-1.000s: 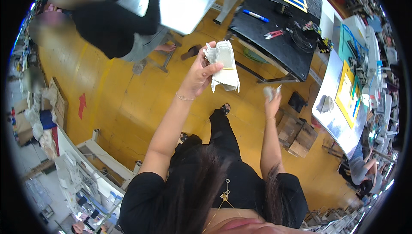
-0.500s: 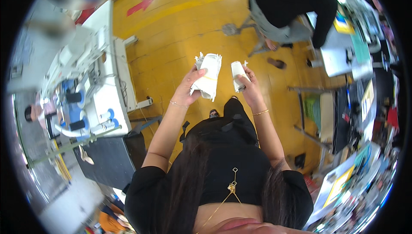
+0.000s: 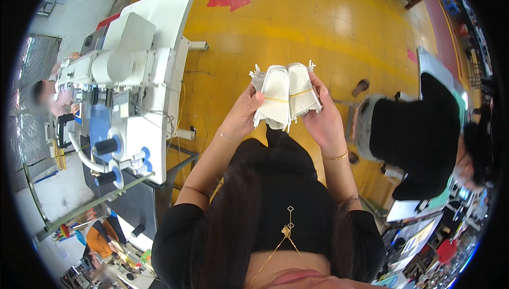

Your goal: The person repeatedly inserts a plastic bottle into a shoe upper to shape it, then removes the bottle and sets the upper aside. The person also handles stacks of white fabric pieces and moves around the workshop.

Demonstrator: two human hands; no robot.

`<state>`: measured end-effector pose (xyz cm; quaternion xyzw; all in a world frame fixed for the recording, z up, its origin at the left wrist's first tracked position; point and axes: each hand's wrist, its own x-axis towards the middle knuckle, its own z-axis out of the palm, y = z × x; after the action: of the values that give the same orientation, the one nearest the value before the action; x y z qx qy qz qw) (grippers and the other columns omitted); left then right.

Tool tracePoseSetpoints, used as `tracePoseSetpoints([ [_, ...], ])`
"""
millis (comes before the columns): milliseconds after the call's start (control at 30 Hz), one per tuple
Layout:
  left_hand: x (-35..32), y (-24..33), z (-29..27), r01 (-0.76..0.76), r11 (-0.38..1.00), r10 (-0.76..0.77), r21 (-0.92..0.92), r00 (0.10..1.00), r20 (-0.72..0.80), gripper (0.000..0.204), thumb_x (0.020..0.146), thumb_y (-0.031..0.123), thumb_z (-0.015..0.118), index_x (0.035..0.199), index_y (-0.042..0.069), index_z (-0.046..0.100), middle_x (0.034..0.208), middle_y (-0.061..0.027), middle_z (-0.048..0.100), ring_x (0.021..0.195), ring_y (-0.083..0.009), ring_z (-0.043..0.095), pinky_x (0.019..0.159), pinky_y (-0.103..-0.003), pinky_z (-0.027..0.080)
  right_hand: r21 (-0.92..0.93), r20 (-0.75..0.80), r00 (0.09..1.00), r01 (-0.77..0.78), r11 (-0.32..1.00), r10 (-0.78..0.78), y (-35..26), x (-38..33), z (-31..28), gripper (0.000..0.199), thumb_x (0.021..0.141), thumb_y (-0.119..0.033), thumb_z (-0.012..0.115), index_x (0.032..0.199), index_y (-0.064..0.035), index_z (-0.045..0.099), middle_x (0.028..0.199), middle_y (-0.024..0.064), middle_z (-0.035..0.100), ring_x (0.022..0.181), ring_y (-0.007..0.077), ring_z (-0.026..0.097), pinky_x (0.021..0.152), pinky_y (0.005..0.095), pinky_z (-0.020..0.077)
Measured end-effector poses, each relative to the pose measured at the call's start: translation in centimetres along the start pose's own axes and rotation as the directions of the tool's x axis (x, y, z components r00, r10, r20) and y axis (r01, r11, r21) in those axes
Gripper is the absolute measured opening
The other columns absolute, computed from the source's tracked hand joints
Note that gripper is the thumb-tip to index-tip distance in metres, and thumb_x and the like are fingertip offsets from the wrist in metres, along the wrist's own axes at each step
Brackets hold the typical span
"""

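Note:
Two bundles of white cut fabric pieces are held up side by side in front of me, their inner edges touching. My left hand (image 3: 246, 110) is closed on the outer side of the left bundle (image 3: 275, 93), its thumb lying over the front. A thin yellow band runs across this stack. The right bundle (image 3: 301, 88) also has a yellow band and is gripped along its outer edge by my right hand (image 3: 324, 113). Most fingers of both hands are hidden behind the stacks. Ragged strips stick out at the bundles' ends.
To my left stands a white sewing machine (image 3: 114, 66) on a white table (image 3: 177, 40), with dark thread cones (image 3: 106, 147) near its edge. On my right a person in black (image 3: 419, 135) sits at a workbench. A red arrow (image 3: 229, 1) marks the yellow floor (image 3: 297, 18).
The two bundles, held apart before, have come together side by side. My view has moved forward along the aisle, so the seated person now appears lower at the right.

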<state>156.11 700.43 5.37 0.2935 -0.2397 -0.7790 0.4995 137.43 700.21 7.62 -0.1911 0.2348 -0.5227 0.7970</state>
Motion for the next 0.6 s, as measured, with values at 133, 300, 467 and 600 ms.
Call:
tracePoseSetpoints([
  [133,8.1,5.4,0.8,-0.029,0.999,0.029,0.024,0.999,-0.014,0.092,0.071,0.049,0.070,0.131,-0.002,0.023,0.123,-0.0119,0.044,0.113,-0.0189,0.048,0.092,-0.033,0.043,-0.031,0.053,0.998,-0.027,0.999,0.029,-5.8,9.6,1.4,0.052,0.096,-0.035,0.034,0.136,-0.0026,0.027,0.137,0.0074,0.034,0.125,0.0182,0.035,0.103,0.0339,0.0304],
  [300,20.6,9.6,-0.7,-0.080,0.995,0.080,-0.051,0.997,-0.009,0.083,0.074,0.043,0.069,0.130,-0.003,0.028,0.121,-0.0137,0.047,0.113,-0.0212,0.049,0.091,-0.035,0.045,0.078,0.145,0.989,-0.029,0.997,0.017,-10.3,22.0,0.2,0.050,0.096,-0.027,0.037,0.138,-0.0029,0.025,0.140,0.0079,0.031,0.128,0.0180,0.033,0.104,0.0331,0.0292],
  [467,36.7,15.4,-1.3,0.018,0.990,-0.024,-0.137,0.999,-0.042,0.066,0.082,0.037,0.060,0.129,-0.001,0.033,0.121,-0.0162,0.049,0.111,-0.0269,0.051,0.091,-0.039,0.045,-0.083,0.073,0.997,0.016,0.996,-0.010,-16.7,36.7,-0.8,0.054,0.091,-0.016,0.047,0.138,-0.0036,0.024,0.141,0.0075,0.031,0.126,0.0172,0.035,0.104,0.0320,0.0293],
  [600,49.7,21.3,-0.4,0.087,0.976,-0.079,-0.201,0.996,0.048,0.062,0.082,0.038,0.057,0.130,0.004,0.036,0.120,-0.0182,0.050,0.106,-0.0300,0.053,0.089,-0.043,0.046,-0.049,0.029,0.999,0.019,0.999,-0.017,-24.8,45.9,-1.2,0.055,0.091,-0.016,0.048,0.138,-0.0033,0.023,0.141,0.0071,0.030,0.125,0.0163,0.036,0.102,0.0316,0.0316],
])
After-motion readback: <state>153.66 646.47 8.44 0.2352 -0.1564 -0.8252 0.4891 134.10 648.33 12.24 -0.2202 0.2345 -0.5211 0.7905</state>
